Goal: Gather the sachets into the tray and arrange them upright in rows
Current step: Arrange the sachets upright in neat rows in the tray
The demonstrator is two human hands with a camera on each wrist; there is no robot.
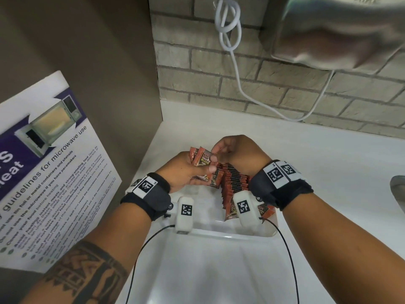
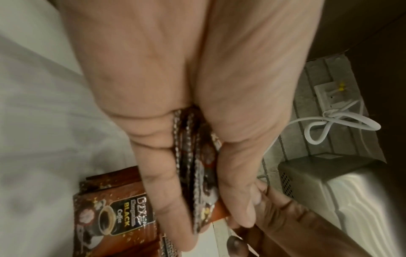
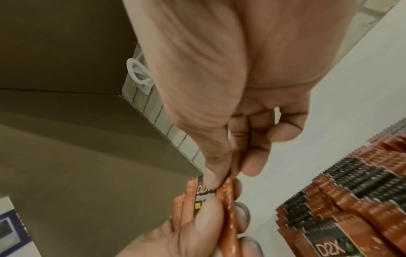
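My left hand (image 1: pixel 186 170) grips a small bunch of red-brown coffee sachets (image 1: pixel 201 157) above the white tray (image 1: pixel 232 234); in the left wrist view the bunch of sachets (image 2: pixel 197 167) sits edge-on between thumb and fingers. My right hand (image 1: pixel 232 150) pinches the top edge of one sachet in that bunch with thumb and forefinger; the pinched sachet (image 3: pixel 227 194) shows in the right wrist view. A row of upright sachets (image 1: pixel 235 183) stands in the tray's right half, and the same row (image 3: pixel 351 200) is at the lower right of the right wrist view. Another sachet (image 2: pixel 114 213) lies below my left fingers.
The tray sits on a white counter (image 1: pixel 317 161) against a brick wall (image 1: pixel 263 84). A brown panel with a microwave notice (image 1: pixel 50 172) stands at the left. A white cord (image 1: pixel 236 62) hangs from a metal appliance (image 1: pixel 339 34) at the upper right. A grey object (image 1: pixel 397 189) is at the right edge.
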